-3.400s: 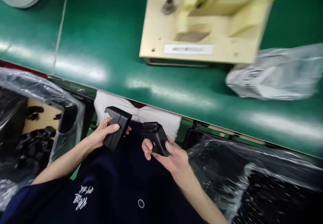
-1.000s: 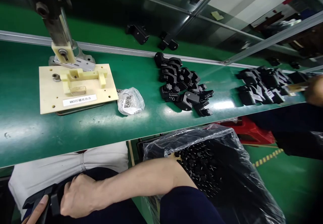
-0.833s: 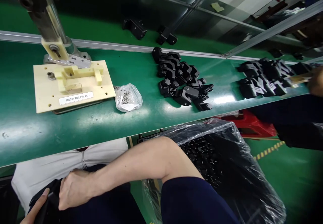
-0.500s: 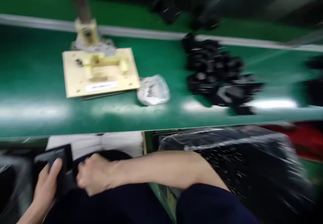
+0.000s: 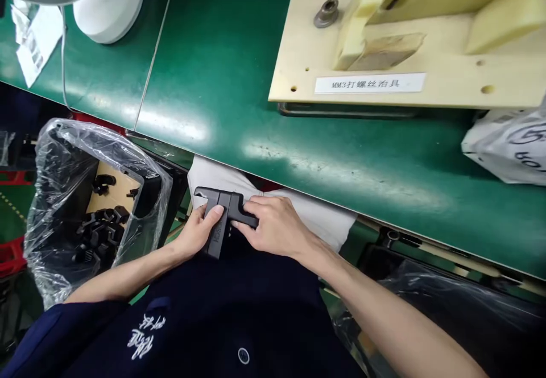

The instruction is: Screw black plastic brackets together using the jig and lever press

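A black plastic part (image 5: 219, 221) with a flat block-like body and a side arm is held close to my body, below the table edge. My left hand (image 5: 198, 231) grips the body, its thumb lying along the front face. On the other side, my right hand (image 5: 275, 224) closes around the part's projecting arm. Faint raised lettering shows on the body, too small to read. Beneath and behind the part lies white cloth (image 5: 230, 178). Fingers hide some of the part's edges.
A cream fixture plate (image 5: 298, 77) with yellow blocks stands on the green table (image 5: 205, 82), a white bag (image 5: 512, 145) beside it. At left is a plastic-lined bin (image 5: 145, 196) holding small black pieces (image 5: 102, 233). A round white base (image 5: 111, 8) stands at the upper left.
The view has swung left and down, bringing the bin and white base into sight. My right hand, blurred near the part before, now grips its arm. The left hand still holds the body.
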The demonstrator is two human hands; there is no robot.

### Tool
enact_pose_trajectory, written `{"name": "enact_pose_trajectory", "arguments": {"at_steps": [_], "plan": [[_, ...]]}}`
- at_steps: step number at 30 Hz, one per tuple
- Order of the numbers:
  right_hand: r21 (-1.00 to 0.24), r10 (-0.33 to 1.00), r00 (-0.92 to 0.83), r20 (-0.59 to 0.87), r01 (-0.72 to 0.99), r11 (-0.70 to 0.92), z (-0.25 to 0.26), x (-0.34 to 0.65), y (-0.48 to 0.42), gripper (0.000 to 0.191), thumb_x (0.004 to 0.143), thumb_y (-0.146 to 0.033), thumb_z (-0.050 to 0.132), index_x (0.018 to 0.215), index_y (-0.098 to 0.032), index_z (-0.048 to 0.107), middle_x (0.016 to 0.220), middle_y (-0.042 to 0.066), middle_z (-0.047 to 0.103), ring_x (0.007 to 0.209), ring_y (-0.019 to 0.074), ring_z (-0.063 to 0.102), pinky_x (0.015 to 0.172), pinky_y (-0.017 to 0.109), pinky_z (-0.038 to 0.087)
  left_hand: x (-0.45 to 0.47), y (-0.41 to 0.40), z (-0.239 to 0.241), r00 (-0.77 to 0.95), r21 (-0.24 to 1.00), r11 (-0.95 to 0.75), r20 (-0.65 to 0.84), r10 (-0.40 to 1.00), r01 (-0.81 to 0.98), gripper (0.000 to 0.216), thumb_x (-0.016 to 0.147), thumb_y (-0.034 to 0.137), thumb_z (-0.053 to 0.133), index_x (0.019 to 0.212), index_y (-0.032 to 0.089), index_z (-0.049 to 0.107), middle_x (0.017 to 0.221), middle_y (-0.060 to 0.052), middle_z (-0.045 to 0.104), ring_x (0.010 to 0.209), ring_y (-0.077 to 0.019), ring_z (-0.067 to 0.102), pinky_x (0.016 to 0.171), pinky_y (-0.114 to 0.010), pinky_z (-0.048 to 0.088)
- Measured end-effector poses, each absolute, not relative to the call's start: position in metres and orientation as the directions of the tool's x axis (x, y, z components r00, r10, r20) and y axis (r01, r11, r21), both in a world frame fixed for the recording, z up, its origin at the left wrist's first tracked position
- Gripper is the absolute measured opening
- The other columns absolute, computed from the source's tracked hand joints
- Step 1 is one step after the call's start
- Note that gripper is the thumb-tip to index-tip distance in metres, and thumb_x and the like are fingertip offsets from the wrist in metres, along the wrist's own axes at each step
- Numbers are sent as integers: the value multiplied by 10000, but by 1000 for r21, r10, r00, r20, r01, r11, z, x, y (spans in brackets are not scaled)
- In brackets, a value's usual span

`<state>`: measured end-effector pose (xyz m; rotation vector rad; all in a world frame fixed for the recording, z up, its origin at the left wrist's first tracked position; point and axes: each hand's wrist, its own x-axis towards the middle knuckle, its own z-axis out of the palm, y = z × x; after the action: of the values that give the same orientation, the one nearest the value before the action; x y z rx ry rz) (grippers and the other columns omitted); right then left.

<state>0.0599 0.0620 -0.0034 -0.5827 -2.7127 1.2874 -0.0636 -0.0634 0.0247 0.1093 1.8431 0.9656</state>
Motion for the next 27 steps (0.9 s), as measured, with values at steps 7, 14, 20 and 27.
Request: {"name": "enact_pose_trajectory", "arguments": {"at_steps": [7,14,20,27], "plan": [[-957,518,-812,-268,164,-237,-19,60,46,602,829,-450,624,1314,-171,403,1025,93,624,696,161,596,610,297,489,-72,-58,28,-749,820,486,-519,412,-301,624,677,711,645,915,134,647,812,-72,696,780,-219,667,687,-303,542],[-963,768,-632,-105,-127,-236,20,85,9,457,864,-501,578,1206,-204,521,1042,91,641,900,224,631,769,342,542,-30,-28,44,-646,969,244,-170,744,26,330,828,503,624,945,196,656,829,-39,696,742,-192,659,693,-295,545],[-971,972,232,20,-228,75,56,151,111,437,791,-614,592,957,-210,592,721,25,590,532,155,558,389,250,419,-49,20,48,-227,896,-177,287,931,407,483,927,287,480,1399,224,398,1182,-106,652,1066,-241,631,971,-417,479],[-971,950,214,-230,19,-239,87,210,256,419,666,-469,756,641,-164,469,517,-36,467,349,46,343,272,159,202,-119,49,-19,-234,334,47,548,803,941,320,857,248,532,1140,102,564,1015,-183,657,986,-341,616,847,-462,501]]}}
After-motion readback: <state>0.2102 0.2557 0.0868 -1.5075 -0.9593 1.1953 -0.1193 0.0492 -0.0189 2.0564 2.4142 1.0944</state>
